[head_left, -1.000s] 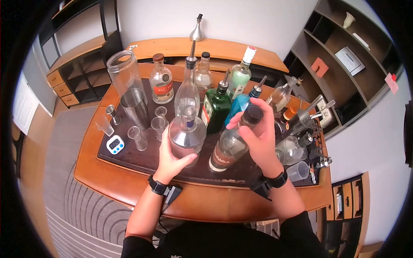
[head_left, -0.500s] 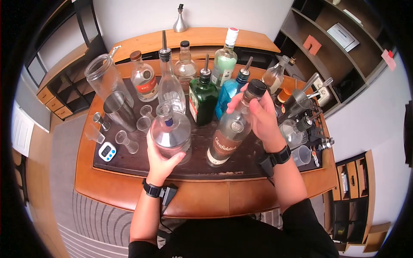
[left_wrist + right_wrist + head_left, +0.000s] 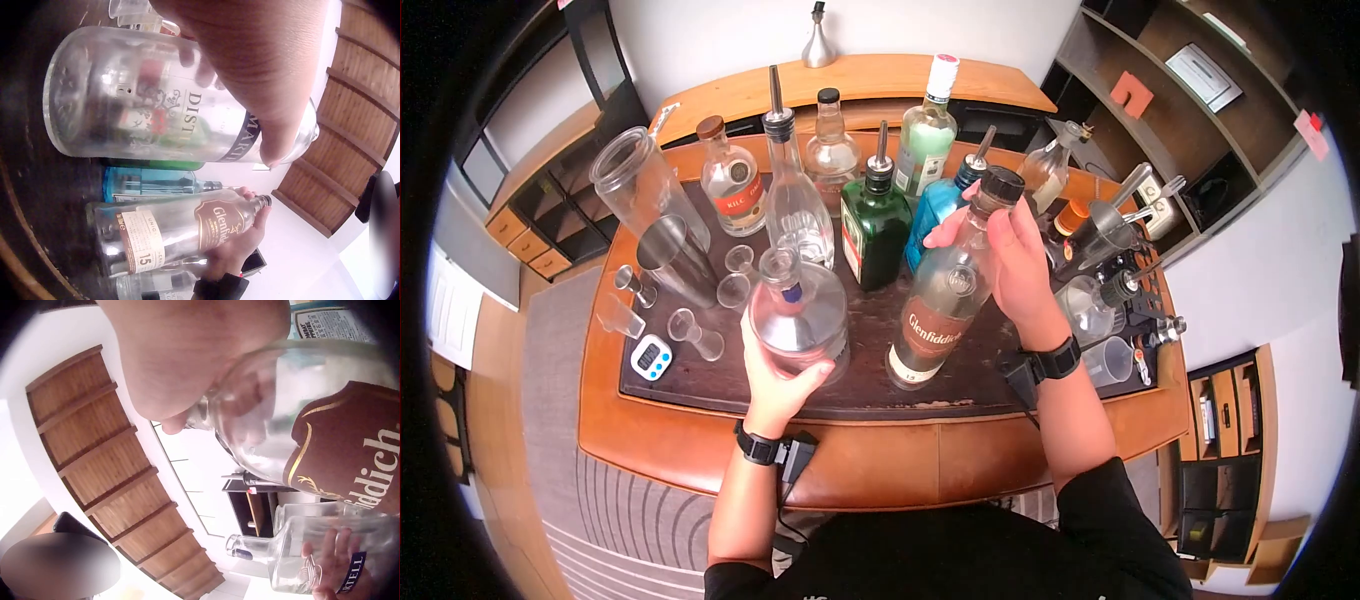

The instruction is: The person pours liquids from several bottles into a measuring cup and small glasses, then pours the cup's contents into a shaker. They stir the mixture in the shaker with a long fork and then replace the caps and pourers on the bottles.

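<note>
My left hand (image 3: 775,385) holds a clear, wide-bodied Martell bottle (image 3: 805,315) round its side, the thumb across the front. This bottle has an uncapped mouth and a dark blue band at the neck. To its right, my right hand (image 3: 1027,285) grips a clear Glenfiddich bottle (image 3: 932,325) by the neck, just under the dark top. The brown label faces me, and the bottle leans slightly right in the head view. In the left wrist view, both the Martell bottle (image 3: 125,94) and the Glenfiddich bottle (image 3: 169,234) look see-through.
Behind stand a green square bottle (image 3: 876,235), a blue bottle (image 3: 935,220) and a tall clear bottle (image 3: 798,215), all with pourers. A metal shaker tin (image 3: 677,260), small glasses and a white timer (image 3: 651,357) are at left. Bar tools in a tin (image 3: 1095,240) stand at right.
The head view has shifted, moving the table leftward in it. The Glenfiddich bottle has turned to show more of its label, and the gap between the two held bottles has widened.
</note>
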Demonstrator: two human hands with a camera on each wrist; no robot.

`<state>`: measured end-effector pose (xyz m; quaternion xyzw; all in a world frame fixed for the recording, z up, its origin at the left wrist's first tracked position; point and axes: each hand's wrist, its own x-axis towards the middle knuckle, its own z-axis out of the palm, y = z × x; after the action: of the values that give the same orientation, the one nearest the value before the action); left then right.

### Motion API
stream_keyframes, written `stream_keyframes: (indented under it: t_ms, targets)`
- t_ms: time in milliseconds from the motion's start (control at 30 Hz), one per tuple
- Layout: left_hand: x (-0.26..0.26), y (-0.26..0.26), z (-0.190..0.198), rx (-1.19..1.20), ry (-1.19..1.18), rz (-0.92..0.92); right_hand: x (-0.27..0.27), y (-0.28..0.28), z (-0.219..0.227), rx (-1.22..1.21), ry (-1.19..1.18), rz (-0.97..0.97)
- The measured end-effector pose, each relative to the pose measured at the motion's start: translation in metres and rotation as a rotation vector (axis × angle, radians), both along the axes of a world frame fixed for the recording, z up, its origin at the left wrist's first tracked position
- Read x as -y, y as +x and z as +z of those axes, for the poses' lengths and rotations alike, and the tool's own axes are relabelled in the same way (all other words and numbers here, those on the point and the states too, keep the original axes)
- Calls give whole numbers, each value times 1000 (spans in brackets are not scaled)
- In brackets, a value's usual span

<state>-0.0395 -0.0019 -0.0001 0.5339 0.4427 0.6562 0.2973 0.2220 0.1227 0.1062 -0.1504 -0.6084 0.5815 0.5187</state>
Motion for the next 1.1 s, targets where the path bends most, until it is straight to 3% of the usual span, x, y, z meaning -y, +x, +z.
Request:
stream_keyframes:
  t_ms: [267,500,667,733,800,867,933,1000,1100]
  targets:
    - [-1,-2,-2,-9,1,-5,3,6,12,-16,-10,-73]
    - [2,4,6,65,79,-44,19,26,89,-146,-144,-6]
    - [6,-14,-12,-195,583,479,42,29,136,-182,-158,97]
    - [10,-18,-12,-313,727,504,52,30,152,-178,-146,150]
    - [31,-13,8,-533,686,216,59,33,165,-174,-90,141]
    - [41,17,35,-474,724,-135,68,35,177,-159,-104,129]
    - [53,65,48,-19,517,-423,72,33,188,-152,-70,98]
    - [61,101,88,284,305,-623,74,32,197,-155,-36,65]
    - [54,113,114,354,122,-779,72,32,210,-153,-5,2]
